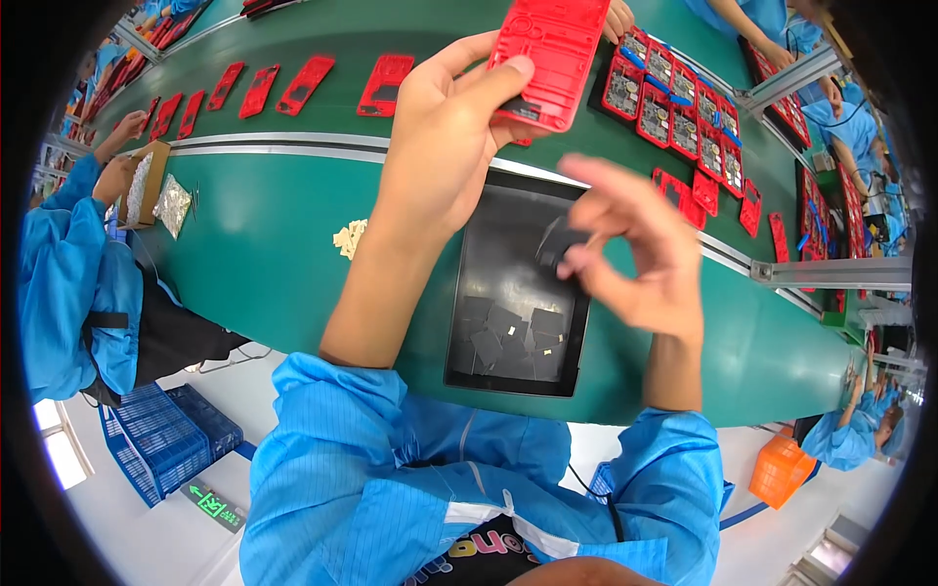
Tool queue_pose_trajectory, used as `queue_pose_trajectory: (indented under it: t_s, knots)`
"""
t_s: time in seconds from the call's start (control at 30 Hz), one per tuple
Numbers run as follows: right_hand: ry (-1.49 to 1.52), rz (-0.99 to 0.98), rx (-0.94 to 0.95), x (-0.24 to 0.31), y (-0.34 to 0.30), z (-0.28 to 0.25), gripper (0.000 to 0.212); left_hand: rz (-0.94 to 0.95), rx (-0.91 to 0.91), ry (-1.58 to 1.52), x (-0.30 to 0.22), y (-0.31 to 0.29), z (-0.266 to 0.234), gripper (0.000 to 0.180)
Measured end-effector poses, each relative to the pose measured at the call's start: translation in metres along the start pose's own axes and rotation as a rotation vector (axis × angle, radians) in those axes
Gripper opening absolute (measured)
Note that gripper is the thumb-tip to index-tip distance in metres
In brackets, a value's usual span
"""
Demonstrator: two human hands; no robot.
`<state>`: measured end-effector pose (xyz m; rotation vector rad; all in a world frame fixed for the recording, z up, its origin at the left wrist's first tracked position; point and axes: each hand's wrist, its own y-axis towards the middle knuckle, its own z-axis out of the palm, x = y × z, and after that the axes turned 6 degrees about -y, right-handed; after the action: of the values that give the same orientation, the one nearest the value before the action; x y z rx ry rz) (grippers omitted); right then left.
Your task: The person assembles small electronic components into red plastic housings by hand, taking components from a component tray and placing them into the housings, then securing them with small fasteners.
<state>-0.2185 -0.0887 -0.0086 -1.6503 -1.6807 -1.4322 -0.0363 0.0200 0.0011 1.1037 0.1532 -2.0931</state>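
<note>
My left hand (pixel 445 122) is closed around a red plastic housing (pixel 559 54) at the top of the view, its inner ribbed side facing me and the thumb lying on it. A dark patch shows near the housing's lower edge. My right hand (pixel 640 244), blurred by motion, pinches a small dark flat piece (pixel 557 241) between thumb and finger. That piece hangs over a black tray (pixel 503 220) on the green table. Several similar dark flat pieces (pixel 503 320), a few with small pale spots, lie loose in the tray's near half.
Red housings (pixel 259 91) lie spaced along the dark green strip beyond a metal rail (pixel 278 145). A red rack with filled housings (pixel 674 103) stands far right. Pale small parts (pixel 350 237) lie left of my arm. Other people in blue work at both sides.
</note>
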Motion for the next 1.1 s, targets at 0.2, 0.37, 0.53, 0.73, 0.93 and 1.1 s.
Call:
queue_pose_trajectory:
  t_s: [0.2, 0.37, 0.53, 0.73, 0.93, 1.1]
  knots:
    - [0.064, -0.107, -0.500, 0.027, 0.035, -0.016, 0.021, 0.090, 0.045, -0.018, -0.002, -0.011, 0.016, 0.049]
    - [0.090, -0.090, -0.553, 0.020, 0.047, -0.012, 0.016, 0.177, 0.064, 0.034, -0.001, -0.018, 0.019, 0.052]
    - [0.125, -0.165, -0.579, 0.017, 0.048, -0.009, 0.019, 0.210, 0.126, -0.075, -0.003, -0.017, 0.024, 0.043]
    - [0.123, -0.049, -0.676, 0.026, 0.051, -0.006, 0.021, 0.236, 0.131, 0.008, -0.002, -0.019, 0.028, 0.035]
    - [0.089, -0.017, -0.662, 0.026, 0.049, -0.007, 0.019, 0.263, 0.171, 0.041, 0.000, -0.022, 0.030, 0.034]
    - [0.107, -0.017, -0.662, 0.025, 0.049, -0.006, 0.018, 0.265, 0.177, 0.063, 0.000, -0.022, 0.031, 0.034]
